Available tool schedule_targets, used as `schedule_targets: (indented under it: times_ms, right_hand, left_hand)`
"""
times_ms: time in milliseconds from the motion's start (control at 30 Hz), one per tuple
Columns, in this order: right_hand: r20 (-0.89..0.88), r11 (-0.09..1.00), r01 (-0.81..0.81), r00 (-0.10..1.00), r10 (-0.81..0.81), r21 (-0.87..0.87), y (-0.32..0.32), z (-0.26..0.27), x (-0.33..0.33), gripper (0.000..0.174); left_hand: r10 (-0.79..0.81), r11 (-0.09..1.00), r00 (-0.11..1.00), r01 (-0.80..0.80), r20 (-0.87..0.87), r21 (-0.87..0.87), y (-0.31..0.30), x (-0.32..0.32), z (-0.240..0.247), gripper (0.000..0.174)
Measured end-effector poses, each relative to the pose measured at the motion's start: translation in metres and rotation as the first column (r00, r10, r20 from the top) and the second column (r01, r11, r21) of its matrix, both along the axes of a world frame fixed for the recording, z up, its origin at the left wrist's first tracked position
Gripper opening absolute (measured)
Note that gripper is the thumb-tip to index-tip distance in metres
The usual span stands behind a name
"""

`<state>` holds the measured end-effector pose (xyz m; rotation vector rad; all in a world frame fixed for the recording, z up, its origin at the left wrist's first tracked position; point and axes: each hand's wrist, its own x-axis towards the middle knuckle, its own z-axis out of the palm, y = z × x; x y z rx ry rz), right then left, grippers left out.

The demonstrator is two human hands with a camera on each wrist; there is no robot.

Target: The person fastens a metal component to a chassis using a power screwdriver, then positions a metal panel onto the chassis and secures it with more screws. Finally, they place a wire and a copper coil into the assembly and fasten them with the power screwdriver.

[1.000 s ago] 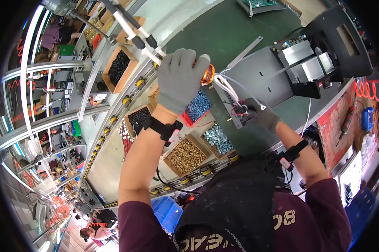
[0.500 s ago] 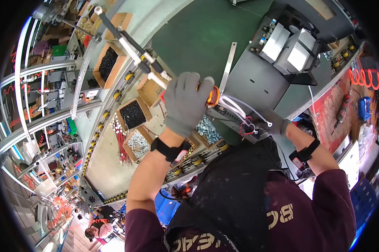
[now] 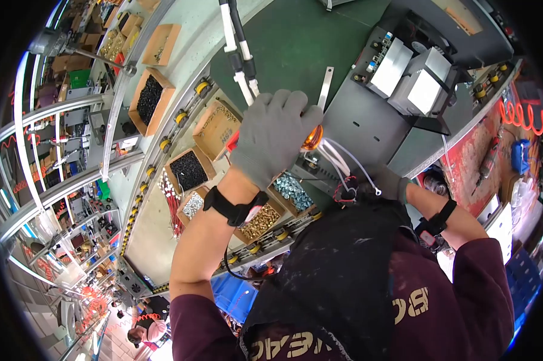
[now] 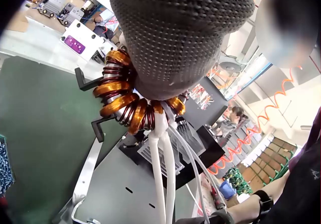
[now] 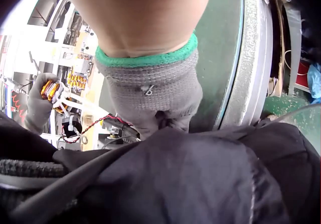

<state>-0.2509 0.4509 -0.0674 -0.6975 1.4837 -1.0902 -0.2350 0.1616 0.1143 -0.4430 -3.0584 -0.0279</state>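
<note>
My gloved left hand [image 3: 271, 135] grips a ring coil [image 3: 312, 138] wound with copper and dark red wire. In the left wrist view, glove fingers [image 4: 173, 43] reach over the coil [image 4: 113, 91], and white sleeved leads [image 4: 163, 174] hang from it. Rods in white and black sleeves [image 3: 235, 57] rise beyond that hand. My gloved right hand [image 3: 387, 182] is low at the near end of a grey metal chassis [image 3: 368, 129], close to a red and black twisted wire [image 5: 103, 119]. Dark cloth [image 5: 200, 174] hides its fingertips; I cannot tell what they hold.
Boxes of black screws [image 3: 188, 169], brass-coloured parts [image 3: 260, 221] and silvery-blue hardware [image 3: 292, 194] stand left of the chassis. Silver heatsink blocks [image 3: 425, 84] sit at its far end. A roller rail [image 3: 165, 144] edges the green work surface [image 3: 283, 54].
The sleeved rods have swung from leaning left to nearly upright as my left hand turned with the coil. My right hand has come closer to my body, and the chassis appears nearer.
</note>
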Motion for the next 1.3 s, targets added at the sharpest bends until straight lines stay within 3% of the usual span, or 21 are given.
schedule_targets:
  times_ms: [133, 200, 233, 433, 500, 633, 667, 700, 733, 800, 833, 900, 1033, 1100, 1233, 1300]
  right_hand:
    - [-0.082, 0.998, -0.046, 0.995, 0.05, 0.044, -0.01, 0.011, -0.004, 0.024]
    - [-0.079, 0.998, -0.063, 0.995, 0.061, -0.022, -0.008, 0.006, -0.003, 0.023]
    - [-0.068, 0.998, -0.067, 0.996, 0.066, -0.015, -0.007, 0.005, -0.002, 0.023]
    - [-0.056, 0.999, -0.044, 0.997, 0.044, 0.004, -0.009, 0.017, -0.002, 0.022]
    - [0.246, 0.986, 0.001, 0.968, -0.043, 0.17, -0.008, 0.019, -0.002, 0.021]
    - [0.445, 0.949, -0.002, 0.884, -0.146, 0.315, -0.011, 0.023, -0.003, 0.019]
    - [0.213, 0.989, 0.025, 0.975, -0.057, 0.148, -0.011, 0.019, -0.001, 0.018]
    - [-0.043, 1.0, 0.004, 0.999, -0.005, -0.028, -0.013, 0.017, 0.001, 0.017]
    - [-0.042, 1.0, -0.001, 0.999, 0.0, -0.031, -0.014, 0.021, 0.0, 0.017]
    - [0.166, 0.97, -0.081, 0.985, 0.043, 0.228, -0.022, 0.034, -0.01, 0.017]
    - [0.165, 0.97, -0.085, 0.985, 0.048, 0.227, -0.024, 0.034, -0.012, 0.017]
    - [0.422, 0.851, -0.199, 0.906, -0.029, 0.486, -0.029, 0.032, -0.016, 0.019]
    - [0.28, 0.839, -0.239, 0.954, 0.109, 0.488, -0.031, 0.031, -0.012, 0.019]
    - [0.19, 0.98, 0.006, 0.981, -0.044, 0.197, -0.025, 0.027, -0.003, 0.021]
    - [0.266, 0.985, -0.012, 0.963, -0.035, 0.173, -0.015, 0.005, -0.003, 0.023]
    - [0.119, 0.975, -0.182, 0.979, 0.167, 0.126, -0.014, -0.007, -0.008, 0.024]
  left_hand:
    - [0.003, 1.0, 0.999, -0.003, 0.046, 0.004, -0.006, 0.005, 0.005, 0.028]
    - [0.022, 1.0, 0.998, -0.023, 0.06, 0.017, -0.011, 0.011, 0.003, 0.025]
    - [-0.002, 1.0, 1.0, 0.002, -0.022, 0.007, -0.014, 0.015, -0.003, 0.017]
    - [0.039, 0.998, 0.997, -0.035, -0.06, 0.054, -0.021, 0.037, -0.001, 0.02]
    - [0.077, 0.996, 0.997, -0.076, -0.029, 0.042, -0.02, 0.052, 0.006, 0.021]
    - [0.125, 0.992, 0.985, -0.123, -0.119, 0.025, -0.016, 0.089, 0.009, 0.021]
    - [0.13, 0.992, 0.984, -0.128, -0.119, 0.023, -0.015, 0.097, 0.008, 0.021]
    - [0.181, 0.983, 0.978, -0.177, -0.109, 0.042, -0.014, 0.104, 0.008, 0.022]
    - [0.229, 0.973, 0.969, -0.224, -0.096, 0.061, -0.013, 0.112, 0.007, 0.024]
    - [0.251, 0.967, 0.963, -0.247, -0.096, 0.055, -0.013, 0.121, 0.003, 0.027]
    - [0.274, 0.961, 0.957, -0.27, -0.092, 0.057, -0.011, 0.124, 0.003, 0.028]
    - [0.303, 0.953, 0.949, -0.299, -0.087, 0.057, -0.009, 0.128, 0.004, 0.03]
    - [0.305, 0.951, 0.949, -0.3, -0.076, 0.075, -0.008, 0.125, 0.007, 0.031]
    - [0.294, 0.954, 0.952, -0.288, -0.079, 0.083, -0.009, 0.124, 0.007, 0.031]
    - [0.272, 0.961, 0.959, -0.265, -0.083, 0.079, -0.011, 0.121, 0.006, 0.032]
    - [0.269, 0.962, 0.96, -0.263, -0.084, 0.071, -0.011, 0.121, 0.006, 0.033]
